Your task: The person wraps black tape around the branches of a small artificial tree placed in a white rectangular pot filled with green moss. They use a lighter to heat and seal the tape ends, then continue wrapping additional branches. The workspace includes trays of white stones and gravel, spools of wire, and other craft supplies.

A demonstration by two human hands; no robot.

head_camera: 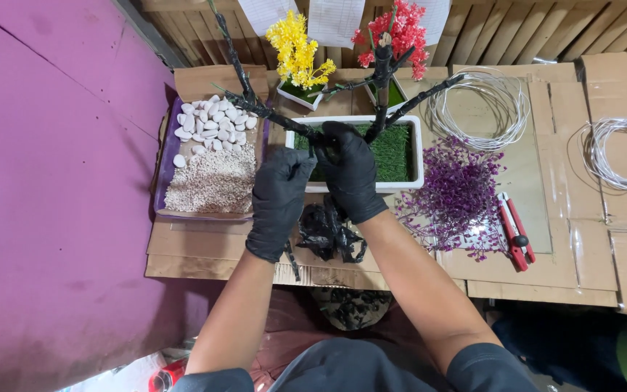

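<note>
A white rectangular planter (pixel 416 154) lined with green artificial grass sits mid-table, and a dark wrapped artificial tree trunk (pixel 382 87) with branches rises from it. Both my hands wear black gloves. My right hand (pixel 351 170) grips the base of the low left branch (pixel 270 115) over the grass. My left hand (pixel 279 196) is closed just left of it, fingers pinching at the same spot on the trunk. A crumpled strip of black wrapping (pixel 328 234) lies on the cardboard below my hands.
A purple tray (pixel 162 190) at the left holds white pebbles and pale gravel. Small pots with yellow (pixel 297 51) and red (pixel 400 33) flowers stand behind. Purple flower sprigs (pixel 459 192), red cutters (pixel 514 232) and wire coils (pixel 482 109) lie right.
</note>
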